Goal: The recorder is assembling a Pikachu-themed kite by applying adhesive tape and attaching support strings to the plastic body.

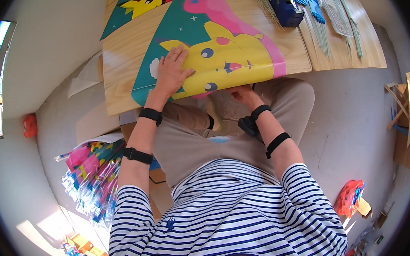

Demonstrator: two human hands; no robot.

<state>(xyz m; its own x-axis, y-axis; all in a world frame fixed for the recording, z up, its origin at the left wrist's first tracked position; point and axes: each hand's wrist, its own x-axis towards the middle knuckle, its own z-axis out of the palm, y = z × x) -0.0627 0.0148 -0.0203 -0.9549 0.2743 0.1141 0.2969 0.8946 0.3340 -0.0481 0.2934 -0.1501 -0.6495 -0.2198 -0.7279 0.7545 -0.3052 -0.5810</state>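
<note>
Glossy cartoon-printed sheet (pixel 241 49) in green, pink and yellow lies in the head view on the wood-grain table (pixel 123 74), its near side at the table edge above the person's lap. The left hand (pixel 172 72) rests palm down on it, thumb apart from the other fingers, which lie close together. The right hand (pixel 243 94) is at the near edge, fingertips partly hidden beneath the sheet; whether they pinch it I cannot tell. A second printed sheet (pixel 139 11) lies beyond, at the left. Farther right are a dark blue tape dispenser (pixel 285 12), thin sticks (pixel 321 40) and a clear plastic tray (pixel 338 19).
</note>
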